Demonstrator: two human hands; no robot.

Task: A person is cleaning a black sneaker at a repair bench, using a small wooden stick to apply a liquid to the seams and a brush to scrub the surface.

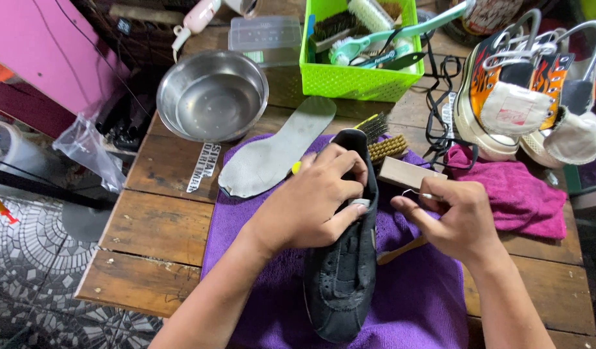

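at frame centre the left hand (311,207) grips the black shoe (343,258) while the right hand (453,220) pinches a thin hooked tool (417,193), so this looks like mid-stitching, and the tip must next meet the shoe's edge.

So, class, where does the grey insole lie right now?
The grey insole lies on the purple cloth's far left edge, between the steel bowl and the black shoe.

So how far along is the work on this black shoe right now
Looks done: the grey insole lies out on the purple cloth, and loose black laces lie by the green basket. In hand: the left hand grips the black shoe; the right hand pinches a thin hooked tool. Left: the brushes and steel bowl sit untouched.
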